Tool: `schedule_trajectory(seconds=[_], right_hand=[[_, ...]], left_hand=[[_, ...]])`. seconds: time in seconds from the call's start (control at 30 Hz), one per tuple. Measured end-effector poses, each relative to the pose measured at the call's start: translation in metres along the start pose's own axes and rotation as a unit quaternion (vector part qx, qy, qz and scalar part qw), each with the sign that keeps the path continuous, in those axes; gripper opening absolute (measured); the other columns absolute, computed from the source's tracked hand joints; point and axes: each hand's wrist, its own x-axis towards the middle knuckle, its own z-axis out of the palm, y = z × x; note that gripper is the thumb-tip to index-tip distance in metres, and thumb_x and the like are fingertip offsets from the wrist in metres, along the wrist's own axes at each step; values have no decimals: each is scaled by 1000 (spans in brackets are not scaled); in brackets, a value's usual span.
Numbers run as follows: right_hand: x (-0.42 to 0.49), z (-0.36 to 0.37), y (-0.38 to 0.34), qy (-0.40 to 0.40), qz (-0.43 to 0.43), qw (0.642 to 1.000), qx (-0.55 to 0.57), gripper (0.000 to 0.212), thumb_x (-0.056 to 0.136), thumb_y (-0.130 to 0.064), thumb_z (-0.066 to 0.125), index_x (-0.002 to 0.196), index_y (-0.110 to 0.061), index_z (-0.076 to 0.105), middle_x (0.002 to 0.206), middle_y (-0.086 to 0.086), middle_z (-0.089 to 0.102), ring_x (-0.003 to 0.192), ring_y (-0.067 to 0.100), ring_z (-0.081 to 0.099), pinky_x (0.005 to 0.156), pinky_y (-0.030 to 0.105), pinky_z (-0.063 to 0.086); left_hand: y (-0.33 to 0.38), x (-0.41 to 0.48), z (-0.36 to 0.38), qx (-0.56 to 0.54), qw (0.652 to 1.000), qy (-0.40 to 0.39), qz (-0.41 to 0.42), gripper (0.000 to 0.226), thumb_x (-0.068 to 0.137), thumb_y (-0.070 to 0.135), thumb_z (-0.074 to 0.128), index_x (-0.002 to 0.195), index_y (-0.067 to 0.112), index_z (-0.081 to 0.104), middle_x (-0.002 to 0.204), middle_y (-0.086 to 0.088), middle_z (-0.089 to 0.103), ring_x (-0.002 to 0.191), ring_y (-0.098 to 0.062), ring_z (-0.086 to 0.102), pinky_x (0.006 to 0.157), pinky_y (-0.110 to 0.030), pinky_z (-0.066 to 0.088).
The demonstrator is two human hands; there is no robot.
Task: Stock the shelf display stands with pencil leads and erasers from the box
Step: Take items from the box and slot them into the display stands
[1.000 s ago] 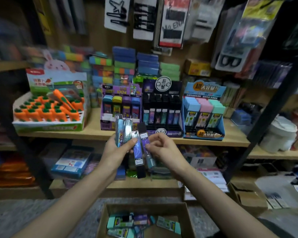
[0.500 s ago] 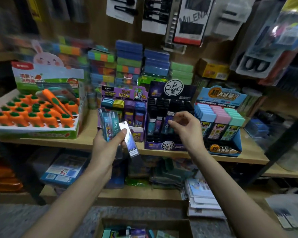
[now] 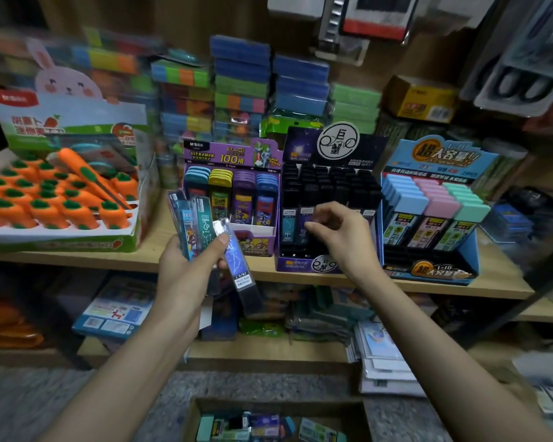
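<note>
Right hand (image 3: pixel 342 237) lowered; left hand (image 3: pixel 182 275) grips lead cases (image 3: pixel 201 224).

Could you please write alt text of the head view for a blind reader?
A person's left hand grips a fan of pencil lead cases before a wooden shelf, while the right hand reaches to the front row of a black display stand; whether it pinches a case is unclear. An open box with more stock sits on the floor below.
</note>
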Motion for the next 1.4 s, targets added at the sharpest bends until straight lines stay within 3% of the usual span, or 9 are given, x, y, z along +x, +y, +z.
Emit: schedule_trajectory(seconds=[0.2,0.37,0.5,0.6,0.67,0.73,0.9,1.23,1.4], right_hand=[[1,9,1,26,33,993,-107,14,85,-21,69,96,-12,69,80,-3,65,72,6,57,62,5,40],[-9,6,-11,51,17,975,-214,22,93,-29,58,97,-9,66,86,5,69,76,17,63,68,31,53],[-25,-4,-39,101,-61,989,-89,19,97,-30,48,87,-16,56,69,-5,58,63,9,55,57,28,44],[-54,9,-65,-81,64,985,141,26,96,-40,45,87,-18,55,70,-1,60,61,12,56,56,27,43],[-76,19,-72,-230,177,936,200,31,91,-45,51,103,-16,54,75,-4,61,67,8,57,59,22,43],[-90,24,-72,-296,235,894,241,31,89,-34,61,112,-15,51,77,-3,66,70,9,61,61,22,45],[-92,6,-62,-221,233,902,288,3,89,-11,61,91,-11,59,61,0,59,56,11,54,52,19,42],[-59,-41,-48,-47,213,894,392,10,84,-15,66,75,-14,63,73,0,70,66,8,62,57,18,51],[-17,-79,-43,70,37,990,116,24,87,-21,65,77,0,60,88,22,67,81,31,64,79,44,52]], left_hand=[[-2,-3,5,1,1000,-8,-1,14,85,17,67,95,25,61,73,13,71,59,0,63,53,-13,50],[0,-6,7,-7,1000,-6,-5,16,85,18,68,97,25,61,77,10,70,60,-1,62,57,-16,52],[5,-9,9,-34,999,-18,-7,24,84,17,68,107,17,62,83,6,70,62,-4,63,61,-23,54],[5,-12,12,-19,1000,-19,7,31,85,15,67,114,10,60,96,-5,70,77,-15,63,77,-35,53],[4,-14,14,-16,1000,-13,12,33,84,14,67,116,9,59,100,-6,70,85,-18,64,79,-34,52],[3,-15,16,-20,1000,-13,10,34,84,14,67,116,8,59,102,-6,70,88,-19,64,78,-33,52],[5,-17,19,-22,999,-25,42,29,84,15,67,110,7,58,83,2,67,65,-6,61,63,-18,52],[-8,-28,31,42,991,-126,7,22,81,17,70,98,23,58,77,6,66,52,-1,57,51,-15,48],[-10,-32,32,79,987,-140,13,23,81,26,70,100,26,57,83,4,72,58,-2,60,59,-21,49]])
